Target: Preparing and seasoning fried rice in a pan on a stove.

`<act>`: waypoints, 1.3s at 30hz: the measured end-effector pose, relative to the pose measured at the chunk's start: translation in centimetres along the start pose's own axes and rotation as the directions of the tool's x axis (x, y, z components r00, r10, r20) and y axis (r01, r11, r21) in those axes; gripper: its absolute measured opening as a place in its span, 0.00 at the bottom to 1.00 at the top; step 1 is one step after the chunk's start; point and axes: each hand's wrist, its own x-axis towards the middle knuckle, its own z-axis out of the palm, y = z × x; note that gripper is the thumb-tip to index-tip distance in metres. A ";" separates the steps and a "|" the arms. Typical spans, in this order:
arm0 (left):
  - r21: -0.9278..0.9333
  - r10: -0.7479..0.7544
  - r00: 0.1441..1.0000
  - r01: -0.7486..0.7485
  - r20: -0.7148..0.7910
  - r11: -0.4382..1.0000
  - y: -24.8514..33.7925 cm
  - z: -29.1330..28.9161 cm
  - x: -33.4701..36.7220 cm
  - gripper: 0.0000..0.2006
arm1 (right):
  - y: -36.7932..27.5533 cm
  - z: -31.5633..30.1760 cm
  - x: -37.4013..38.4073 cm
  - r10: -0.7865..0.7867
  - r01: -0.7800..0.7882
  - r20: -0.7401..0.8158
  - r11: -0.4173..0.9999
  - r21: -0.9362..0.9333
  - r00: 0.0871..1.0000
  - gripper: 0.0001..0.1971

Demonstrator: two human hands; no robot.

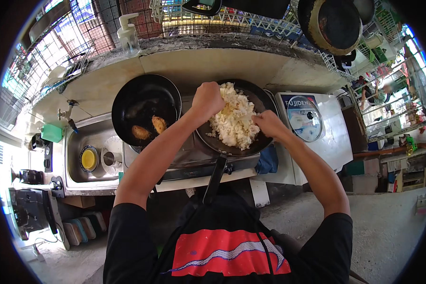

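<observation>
A frying pan [256, 94] stands in front of me on the stove, its black handle toward me. Heaped in it is a white, crumbly food [236, 120] that looks like rice. My left hand [208, 99] is closed in a fist over the pan's left side, against the heap; whatever it grips is hidden. At the heap's right edge, my right hand [270, 124] has its fingers curled together, and I cannot make out anything between them. A deeper black pan [146, 102] on the left holds two browned fried pieces [159, 124] in oil.
Left of the stove is a steel sink [80, 137] with a yellow bowl [88, 159] inside. A glass lid [305, 118] lies on the white surface to the right. A pump bottle [128, 33] stands on the back ledge. Pans [338, 23] hang overhead at right.
</observation>
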 end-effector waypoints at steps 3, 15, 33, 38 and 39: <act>0.134 0.176 0.974 -0.157 -0.144 0.979 1.4 0.1 -1.4 0.08 | -1.2 -1.9 -1.2 -0.283 0.167 -0.154 0.839 -0.518 0.947 0.17; 0.393 0.092 0.982 -0.150 0.162 0.907 0.1 1.2 -2.5 0.11 | -0.8 -1.2 -3.7 0.111 -0.013 0.103 0.737 -0.676 0.988 0.14; -0.070 -0.023 1.000 0.022 -0.008 0.997 -4.0 5.8 -3.9 0.10 | 2.7 7.4 1.1 -0.140 0.158 0.095 0.962 -0.222 0.986 0.21; -0.114 -0.025 0.998 0.018 -0.058 0.993 -3.5 3.4 -3.4 0.11 | 3.2 5.8 0.8 -0.187 0.187 0.020 0.982 0.000 0.982 0.22; -0.141 -0.028 0.997 0.018 -0.067 0.990 -3.3 2.7 -3.2 0.11 | 3.2 5.3 0.7 -0.187 0.187 0.017 0.982 0.002 0.982 0.22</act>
